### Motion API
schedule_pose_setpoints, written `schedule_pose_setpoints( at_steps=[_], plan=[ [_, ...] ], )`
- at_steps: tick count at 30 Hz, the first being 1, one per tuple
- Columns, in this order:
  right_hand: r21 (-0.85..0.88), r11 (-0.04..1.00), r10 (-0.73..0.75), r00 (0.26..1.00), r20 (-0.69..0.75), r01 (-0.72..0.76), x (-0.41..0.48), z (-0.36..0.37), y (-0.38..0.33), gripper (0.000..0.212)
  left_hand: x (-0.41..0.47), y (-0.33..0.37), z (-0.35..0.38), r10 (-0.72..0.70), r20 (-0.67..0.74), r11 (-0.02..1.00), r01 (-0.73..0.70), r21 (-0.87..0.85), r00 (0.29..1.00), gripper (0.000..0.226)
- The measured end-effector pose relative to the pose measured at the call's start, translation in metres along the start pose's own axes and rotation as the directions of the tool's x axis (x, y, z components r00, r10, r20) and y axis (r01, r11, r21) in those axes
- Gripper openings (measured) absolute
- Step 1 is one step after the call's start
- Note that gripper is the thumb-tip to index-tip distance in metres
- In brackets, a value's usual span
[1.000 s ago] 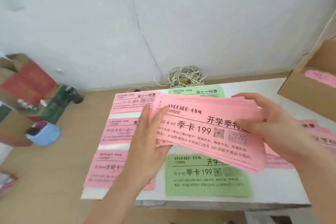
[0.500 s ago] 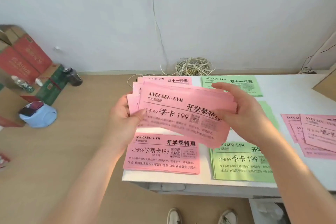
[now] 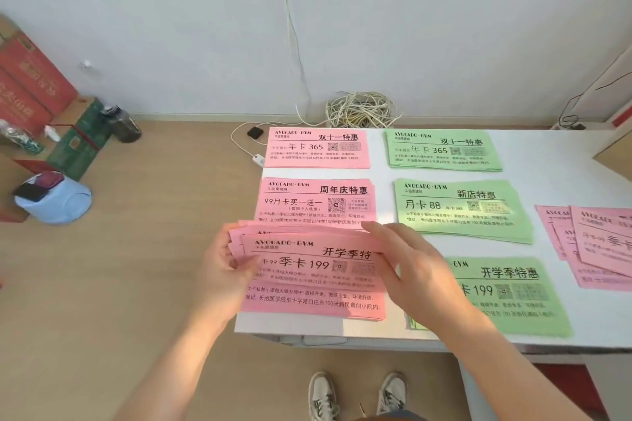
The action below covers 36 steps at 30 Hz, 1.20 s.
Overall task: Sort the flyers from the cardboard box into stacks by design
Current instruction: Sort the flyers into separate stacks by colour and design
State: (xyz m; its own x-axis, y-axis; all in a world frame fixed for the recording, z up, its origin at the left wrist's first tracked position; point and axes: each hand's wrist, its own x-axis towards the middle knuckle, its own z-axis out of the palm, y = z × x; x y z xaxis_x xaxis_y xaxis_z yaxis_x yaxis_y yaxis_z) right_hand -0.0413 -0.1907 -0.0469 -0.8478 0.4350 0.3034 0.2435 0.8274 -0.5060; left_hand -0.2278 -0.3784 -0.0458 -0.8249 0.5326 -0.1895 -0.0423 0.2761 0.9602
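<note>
**Flyer bundle lowered onto the near-left stack position**

The left hand (image 3: 222, 270) holds the left end of the fanned pink bundle (image 3: 307, 249). The thumb lies on the top face and the fingers curl beneath. Half a second ago both hands held this bundle raised above the table (image 3: 381, 174). It now sits low over the near pink stack (image 3: 314, 304) at the table's front-left corner, touching it or just above it.

The top flyer of the bundle reads 季卡 199. The heading of the near pink stack is now covered. In the previous picture it read 学期卡 199, so the two designs probably differ. Check the headings before release.

Behind the bundle lie the anniversary pink stack (image 3: 318, 202) and the far pink stack (image 3: 316, 147), both undisturbed.

The right hand (image 3: 410, 270) rests on the bundle's right end with its fingers nearly straight. The thumb is hidden, so it cannot be told whether this hand pinches the paper or only steadies it.

To the right lie three green stacks: far (image 3: 443, 150), middle (image 3: 461, 208) and near (image 3: 513, 294). The near one is partly under the right forearm.

The loose pink pile (image 3: 598, 243) near the right edge is uneven and appears unsorted. Sorting is well along but not finished.
</note>
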Motion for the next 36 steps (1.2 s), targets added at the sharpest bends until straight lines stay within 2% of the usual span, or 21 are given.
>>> schedule_pose_setpoints(
  at_steps=[4,8,10,13,17,19,22,24,26,29,31,33,35,36],
  plan=[
    [0.171,0.978,0.12,0.993,0.013,-0.121,0.0,0.0,0.0,0.056,0.003,-0.003,0.005,0.029,-0.049,0.998,-0.026,0.063,0.998,0.055],
    [0.254,0.955,0.158,0.987,0.005,-0.154,0.0,-0.001,0.0,0.061,0.0,0.002,0.008,0.09,-0.032,0.996,-0.09,-0.004,0.995,0.087],
    [0.224,0.966,0.135,0.991,0.0,-0.132,-0.002,0.001,0.001,0.066,-0.002,-0.001,0.011,0.118,-0.011,0.993,-0.118,-0.001,0.993,0.091],
    [0.081,0.996,0.041,0.995,-0.087,-0.034,-0.006,0.009,0.004,0.066,-0.004,-0.008,0.013,0.162,-0.042,0.984,-0.158,0.082,0.986,0.084],
    [-0.014,0.998,-0.065,0.982,-0.18,0.064,-0.012,0.019,0.006,0.051,-0.004,-0.018,0.015,0.209,-0.056,0.97,-0.2,0.136,0.976,0.071],
    [-0.017,0.996,-0.093,0.98,-0.173,0.092,-0.014,0.02,0.006,0.044,-0.004,-0.019,0.015,0.251,-0.048,0.957,-0.24,0.162,0.967,0.081],
    [0.014,0.993,-0.115,0.981,-0.153,0.119,-0.014,0.017,0.006,0.041,-0.003,-0.016,0.01,0.417,0.065,0.86,-0.416,0.296,0.907,0.104],
    [0.013,0.991,-0.13,0.982,-0.14,0.133,-0.014,0.017,0.008,0.041,-0.001,-0.013,0.007,0.51,0.154,0.751,-0.526,0.4,0.846,0.103],
    [0.017,0.991,-0.131,0.984,-0.123,0.134,-0.014,0.017,0.009,0.042,0.002,-0.015,0.006,0.535,0.172,0.71,-0.55,0.439,0.827,0.098],
    [0.036,0.996,-0.081,0.988,-0.129,0.087,-0.01,0.014,0.009,0.046,0.002,-0.012,0.008,0.492,0.095,0.774,-0.484,0.409,0.866,0.09],
    [0.068,0.995,-0.065,0.987,-0.147,0.076,-0.004,0.006,0.005,0.041,0.0,-0.004,0.007,0.432,0.028,0.845,-0.416,0.336,0.901,0.09],
    [0.165,0.986,-0.009,0.989,-0.145,0.033,0.006,-0.012,-0.008,0.036,-0.001,0.012,0.003,0.421,-0.01,0.877,-0.404,0.259,0.907,0.09],
    [0.361,0.922,0.167,0.985,-0.049,-0.139,0.018,-0.035,-0.023,0.039,0.0,0.028,-0.006,0.409,-0.007,0.903,-0.403,0.151,0.913,0.09],
    [0.468,0.847,0.263,0.964,0.045,-0.253,0.023,-0.044,-0.027,0.042,0.003,0.033,-0.012,0.389,0.019,0.911,-0.387,0.141,0.921,0.089]
  ],
)
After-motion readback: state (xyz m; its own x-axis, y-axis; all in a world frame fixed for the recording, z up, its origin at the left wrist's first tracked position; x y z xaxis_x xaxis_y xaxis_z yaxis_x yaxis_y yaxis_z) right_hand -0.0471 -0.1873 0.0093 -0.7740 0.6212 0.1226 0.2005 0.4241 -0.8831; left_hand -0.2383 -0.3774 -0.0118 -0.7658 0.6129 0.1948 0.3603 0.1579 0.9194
